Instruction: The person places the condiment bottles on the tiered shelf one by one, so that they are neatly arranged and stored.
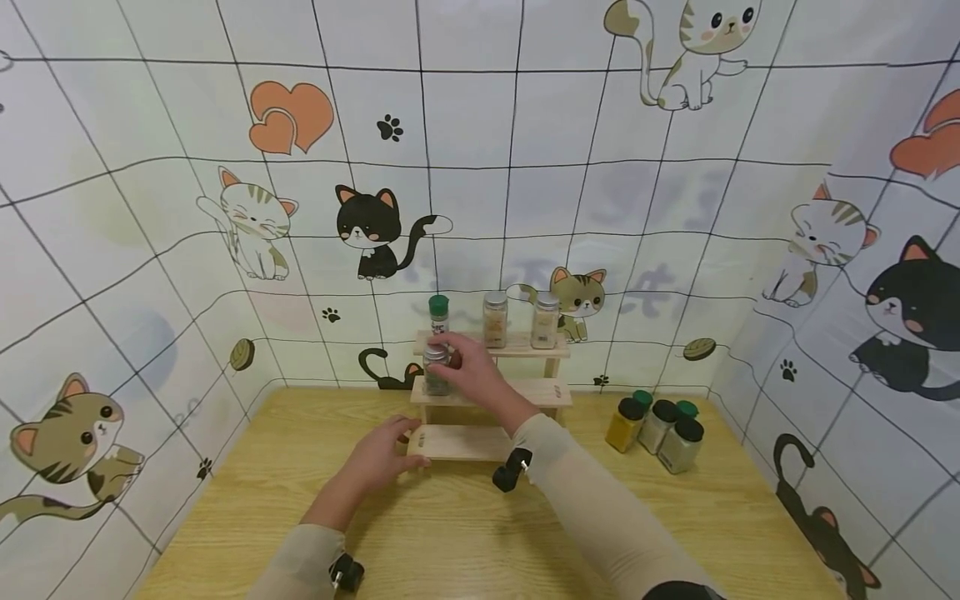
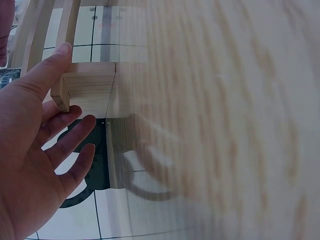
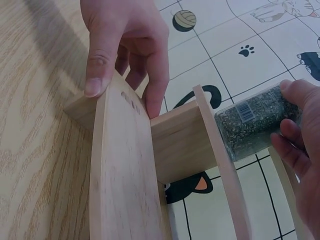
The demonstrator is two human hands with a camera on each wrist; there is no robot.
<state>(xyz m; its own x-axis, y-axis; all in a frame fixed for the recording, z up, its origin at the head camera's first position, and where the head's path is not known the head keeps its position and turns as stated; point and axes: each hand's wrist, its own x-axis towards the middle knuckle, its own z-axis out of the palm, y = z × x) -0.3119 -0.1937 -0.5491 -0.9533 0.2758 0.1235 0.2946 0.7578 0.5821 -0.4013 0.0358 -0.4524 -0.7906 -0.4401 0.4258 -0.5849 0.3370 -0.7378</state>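
Observation:
A three-step wooden spice rack (image 1: 461,442) stands against the back wall. My left hand (image 1: 381,455) grips the left end of its lowest step, thumb on the front edge and fingers behind, as the right wrist view shows. My right hand (image 1: 480,377) holds a clear spice jar (image 3: 250,122) of dark green flakes at the left end of the middle step, thumb and fingers around its upper part. The jar's base is at the step's board. A green-capped jar (image 1: 439,308) and two silver-capped jars, one amber-toned (image 1: 495,321) and one pale (image 1: 545,322), stand on the top step.
Right of the rack, several jars with black or green caps stand grouped on the wooden table (image 1: 225,517), among them a yellow one (image 1: 624,427) and a pale one (image 1: 681,446). A cat-print sheet (image 1: 465,200) covers the walls behind and at both sides.

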